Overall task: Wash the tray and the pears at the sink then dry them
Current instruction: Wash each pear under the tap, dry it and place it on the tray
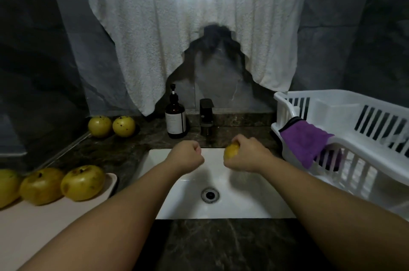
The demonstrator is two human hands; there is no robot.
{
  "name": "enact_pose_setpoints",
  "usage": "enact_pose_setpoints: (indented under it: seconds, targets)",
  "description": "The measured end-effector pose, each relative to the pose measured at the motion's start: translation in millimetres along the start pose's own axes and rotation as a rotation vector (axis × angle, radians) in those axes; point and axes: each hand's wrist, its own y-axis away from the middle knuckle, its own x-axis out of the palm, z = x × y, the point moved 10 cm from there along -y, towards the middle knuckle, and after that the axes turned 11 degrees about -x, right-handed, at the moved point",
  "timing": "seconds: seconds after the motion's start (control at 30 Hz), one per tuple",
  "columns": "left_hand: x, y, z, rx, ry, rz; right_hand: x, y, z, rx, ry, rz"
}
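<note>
Tray: smooth pale tray [44, 222] left of the left forearm, carrying three round speckled yellow pears [83, 182].
Left hand: left hand [188, 156] curled into an empty fist above the glossy white sink [243, 199].
Right hand: right hand [247, 154] wraps a yellow pear [230, 151].
Beyond right hand: fuzzy purple cloth [305, 142] draped over a slatted white plastic rack [354, 115].
Beyond left hand: two more pears [111, 126] on dark veined stone.

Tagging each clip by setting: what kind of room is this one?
Probably a home bathroom or washroom vanity: a white basin set in a dark stone counter, a pump soap bottle beside the black tap, and a white towel hanging above.
</note>
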Motion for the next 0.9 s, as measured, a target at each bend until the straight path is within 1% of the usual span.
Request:
enact_pose_setpoints:
  seconds: [0.03, 0.07, 0.1, 0.13, 0.17, 0.2, 0.27, 0.33, 0.37, 0.43, 0.57, 0.63, 0.67, 0.7, 0.73, 0.77, 0.8, 0.83, 0.87, 0.9]
  targets:
    - [0.7, 1.3, -3.4, 0.01, -0.176, -0.006, 4.1, 3.9, -5.6, 0.024, 0.017, 0.045]
    - [11.9, 3.4, -0.7, 0.0, -0.396, 0.057, 4.4, 8.1, -9.8, 0.042, -0.006, 0.043]
    - [27.9, 6.8, 12.6, -0.053, -0.617, 0.181, 3.1, 9.9, -11.0, 0.047, -0.052, 0.023]
    - [39.7, 12.5, 26.2, -0.104, -0.748, 0.292, 2.5, 10.5, -10.2, 0.048, -0.089, 0.021]
    - [46.1, 18.4, 30.2, -0.117, -0.769, 0.345, 3.6, 11.1, -9.0, 0.049, -0.11, 0.043]
    - [50.1, 21.4, 22.5, -0.061, -0.697, 0.341, 5.8, 12.3, -7.1, 0.056, -0.132, 0.076]
    - [50.8, 24.8, -9.5, 0.127, -0.435, 0.266, 10.3, 12.7, -5.3, 0.079, -0.184, 0.135]
    - [48.6, 34.9, -37.2, 0.282, -0.243, 0.227, 13.6, 13.4, -1.5, 0.098, -0.242, 0.178]
    - [49.0, 39.2, -47.3, 0.341, -0.196, 0.223, 15.2, 13.6, 1.8, 0.092, -0.269, 0.196]
    - [49.8, 48.2, -62.8, 0.441, -0.178, 0.199, 17.1, 15.0, 10.7, 0.067, -0.322, 0.227]
    - [37.4, 53.3, -72.4, 0.519, -0.186, 0.092, 15.5, 21.4, 15.1, 0.06, -0.479, 0.254]
    - [31.6, 52.2, -68.5, 0.503, -0.188, 0.062, 15.3, 25.1, 12.1, 0.072, -0.63, 0.278]
    - [30.6, 50.8, -64.4, 0.485, -0.198, 0.053, 12.3, 27.0, 7.6, 0.1, -0.694, 0.264]
    - [30.7, 49.4, -59.1, 0.461, -0.214, 0.045, 6.0, 27.3, 0.6, 0.128, -0.706, 0.22]
    - [30.7, 47.4, -53.7, 0.435, -0.225, 0.037, -4.1, 25.9, -7.0, 0.137, -0.629, 0.143]
    - [31.0, 45.2, -48.5, 0.408, -0.223, 0.032, -17.2, 25.4, -13.2, 0.122, -0.479, 0.037]
    - [31.0, 42.9, -44.3, 0.385, -0.208, 0.028, -31.2, 25.9, -14.4, 0.08, -0.277, -0.065]
    - [30.8, 41.5, -41.4, 0.369, -0.186, 0.024, -38.6, 27.1, -12.3, 0.029, -0.076, -0.107]
    - [30.4, 40.3, -40.1, 0.361, -0.16, 0.016, -31.5, 27.5, -9.3, -0.028, 0.076, -0.028]
    - [29.0, 39.2, -40.1, 0.358, -0.135, 0.008, -12.2, 30.6, -6.6, -0.076, 0.208, 0.153]
